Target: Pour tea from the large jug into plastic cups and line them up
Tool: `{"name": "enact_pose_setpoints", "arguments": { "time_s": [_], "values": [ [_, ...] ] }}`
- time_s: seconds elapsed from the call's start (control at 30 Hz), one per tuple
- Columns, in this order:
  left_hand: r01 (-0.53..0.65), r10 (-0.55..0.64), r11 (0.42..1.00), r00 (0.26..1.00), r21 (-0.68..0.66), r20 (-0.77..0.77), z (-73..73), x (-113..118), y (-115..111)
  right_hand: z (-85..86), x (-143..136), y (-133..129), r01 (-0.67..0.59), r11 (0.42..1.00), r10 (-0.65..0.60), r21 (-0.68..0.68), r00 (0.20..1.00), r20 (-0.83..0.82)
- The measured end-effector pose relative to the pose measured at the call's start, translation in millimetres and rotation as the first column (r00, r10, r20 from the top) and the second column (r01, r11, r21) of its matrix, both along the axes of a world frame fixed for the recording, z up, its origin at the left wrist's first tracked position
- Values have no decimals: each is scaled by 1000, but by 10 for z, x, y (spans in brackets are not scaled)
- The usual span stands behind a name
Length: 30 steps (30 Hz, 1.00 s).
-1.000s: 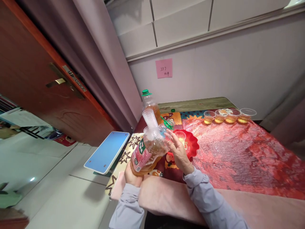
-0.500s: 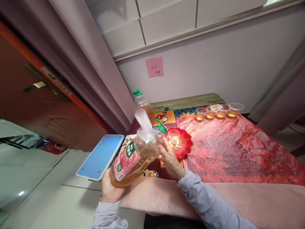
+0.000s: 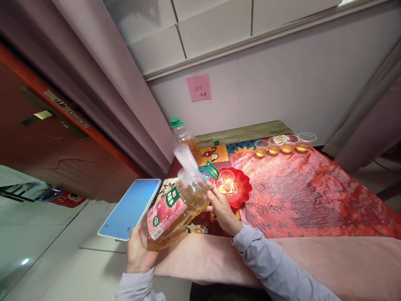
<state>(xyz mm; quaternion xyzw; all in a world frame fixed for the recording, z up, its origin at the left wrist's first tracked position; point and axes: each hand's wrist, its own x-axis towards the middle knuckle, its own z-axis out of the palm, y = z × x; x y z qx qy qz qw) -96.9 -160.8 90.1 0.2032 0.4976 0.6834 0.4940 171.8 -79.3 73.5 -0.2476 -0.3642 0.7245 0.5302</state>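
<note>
A large clear juice bottle [image 3: 175, 211] with a pink label lies tilted between my hands, its neck up and to the right. My left hand [image 3: 140, 250] supports its base from below. Near the neck, my right hand [image 3: 222, 209] grips the bottle, beside a green carry handle [image 3: 212, 170]. The bottle's mouth points toward a clear plastic cup [image 3: 226, 179] on a red scalloped plate [image 3: 245, 193]; amber liquid shows in that cup. Behind the bottle rises a stack of clear cups [image 3: 186, 158], its lower end partly hidden.
A second juice bottle [image 3: 184, 140] with a green cap stands at the back left. Several cups of amber juice [image 3: 290, 144] line the far right edge. A small green cap [image 3: 216, 143] lies near the back. A blue-topped stool [image 3: 130, 207] stands left of the table.
The bottle's base and my left hand have shifted slightly down and left. My right hand still holds near the neck. The whole view has drifted a little.
</note>
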Motion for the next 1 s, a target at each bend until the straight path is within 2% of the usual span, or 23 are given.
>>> {"name": "enact_pose_setpoints", "arguments": {
  "time_s": [0.1,0.43,0.77,1.0],
  "values": [
    [-17,9,991,998,-136,-60,70,20,28,9,7,2,7,1000,-7,-17,1000,3],
    [-30,22,984,999,-177,-47,276,147,134,-63,9,44,42,997,-43,-62,999,-20],
    [-24,4,984,994,-178,-112,185,-2,237,-76,8,58,70,995,-72,-66,997,-31],
    [-39,10,973,992,-227,-129,262,42,246,-32,35,46,72,996,-73,-55,997,-14]
  ]
}}
